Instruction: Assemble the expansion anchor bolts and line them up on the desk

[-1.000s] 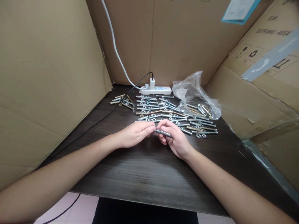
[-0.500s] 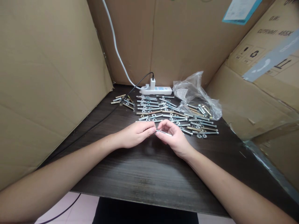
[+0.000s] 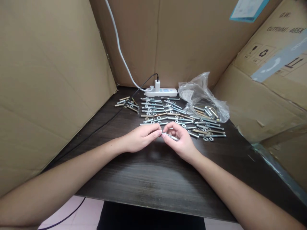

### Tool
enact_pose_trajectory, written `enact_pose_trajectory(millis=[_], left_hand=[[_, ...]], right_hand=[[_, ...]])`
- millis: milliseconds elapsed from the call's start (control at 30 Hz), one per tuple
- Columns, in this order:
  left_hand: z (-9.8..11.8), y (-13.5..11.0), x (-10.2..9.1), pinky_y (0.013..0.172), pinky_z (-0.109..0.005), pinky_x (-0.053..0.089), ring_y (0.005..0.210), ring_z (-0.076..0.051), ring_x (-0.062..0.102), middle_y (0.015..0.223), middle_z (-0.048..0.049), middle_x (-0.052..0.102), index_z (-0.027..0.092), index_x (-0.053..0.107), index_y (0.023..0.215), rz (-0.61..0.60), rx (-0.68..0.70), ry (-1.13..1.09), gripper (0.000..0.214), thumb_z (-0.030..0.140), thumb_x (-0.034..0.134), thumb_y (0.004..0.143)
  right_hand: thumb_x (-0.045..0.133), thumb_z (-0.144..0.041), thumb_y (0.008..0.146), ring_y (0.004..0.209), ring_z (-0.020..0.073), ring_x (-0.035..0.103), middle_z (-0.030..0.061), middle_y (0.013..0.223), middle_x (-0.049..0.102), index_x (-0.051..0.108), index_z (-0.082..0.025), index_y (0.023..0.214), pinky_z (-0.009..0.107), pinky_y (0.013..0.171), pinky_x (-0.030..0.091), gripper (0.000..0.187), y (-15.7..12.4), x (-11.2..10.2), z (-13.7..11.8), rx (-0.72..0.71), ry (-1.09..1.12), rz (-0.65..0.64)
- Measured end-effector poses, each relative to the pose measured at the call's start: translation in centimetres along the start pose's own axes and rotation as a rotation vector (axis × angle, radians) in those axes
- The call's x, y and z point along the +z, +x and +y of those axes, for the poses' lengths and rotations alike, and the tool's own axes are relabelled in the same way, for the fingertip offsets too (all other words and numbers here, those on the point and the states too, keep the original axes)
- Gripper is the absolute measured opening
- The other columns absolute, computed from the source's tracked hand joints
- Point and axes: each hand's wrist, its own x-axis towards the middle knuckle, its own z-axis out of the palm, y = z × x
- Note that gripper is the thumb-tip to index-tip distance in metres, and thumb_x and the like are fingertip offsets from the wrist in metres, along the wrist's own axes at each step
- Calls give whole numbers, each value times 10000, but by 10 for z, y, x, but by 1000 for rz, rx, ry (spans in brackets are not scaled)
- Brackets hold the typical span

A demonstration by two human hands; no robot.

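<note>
Above the dark tabletop, a silver expansion bolt [image 3: 173,138] lies slantwise between my hands, its right end sticking out under my right palm. My left hand [image 3: 142,137] is closed, thumb and fingertips pinching the bolt's left end. Close beside it, my right hand [image 3: 181,142] pinches the bolt with thumb and index finger near that same end. My fingertips partly hide any nut or washer there. Just beyond the hands lie rows of bolts [image 3: 153,111] with nuts and washers set among them, mostly silver, a few brass-coloured.
A small pile of bolts and sleeves [image 3: 127,103] lies at the left. A clear plastic bag [image 3: 199,92] with more hardware sits at the back right. Behind the rows is a white power strip [image 3: 165,92]; a black cable [image 3: 105,123] crosses the table. Cardboard walls [image 3: 134,41] surround three sides.
The bolt has turned slightly in my right fingers, and more of its thick right end now shows. My hands stay together in nearly the same place; the view has shifted a little.
</note>
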Motion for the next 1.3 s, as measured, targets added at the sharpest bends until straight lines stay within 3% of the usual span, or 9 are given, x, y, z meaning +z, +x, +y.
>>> enact_pose_trajectory(millis=[100,267,500,667,933,1167,1300], left_hand=[[1,0,1,659,-245,395,686,-123,479,731,11,518,159,514,848,1,-21,-47,295,365,342,969],[4,0,2,666,-246,386,705,-125,469,763,8,519,163,506,829,30,22,-8,278,370,369,954],[3,-2,-1,653,-238,358,691,-121,453,751,15,498,166,486,821,20,51,45,300,392,351,966],[3,-2,-2,668,-239,366,709,-126,458,765,10,499,166,493,838,23,44,40,314,400,331,972],[4,-3,-3,665,-245,369,712,-133,477,790,2,535,170,501,866,31,4,82,333,422,313,975],[2,-2,-3,621,-232,336,648,-113,433,690,25,468,166,463,745,-10,59,116,367,393,300,983],[3,-3,-2,639,-235,350,676,-118,461,732,19,515,165,504,813,-10,45,131,317,383,342,974]], right_hand=[[595,-301,815,477,76,311,-82,546,390,508,-202,828,225,478,250,133,-1,-1,-2,5,-84,7],[576,-270,803,465,78,331,-78,514,384,530,-200,776,231,484,268,88,-2,0,-4,-90,-248,29],[594,-310,820,442,76,332,-80,528,420,495,-215,844,222,445,262,140,-5,2,0,-53,-145,-36],[599,-290,818,442,75,344,-75,551,437,505,-223,923,215,427,271,156,-5,3,1,-34,-61,-14],[598,-267,806,429,72,313,-81,517,398,511,-222,863,219,419,252,113,-5,3,3,-83,-117,23],[610,-208,748,422,64,315,-92,494,413,493,-212,792,206,424,244,125,-6,4,0,-74,-131,30],[602,-213,737,426,65,315,-88,488,415,499,-205,748,208,432,245,104,-5,3,-2,-75,-186,39]])
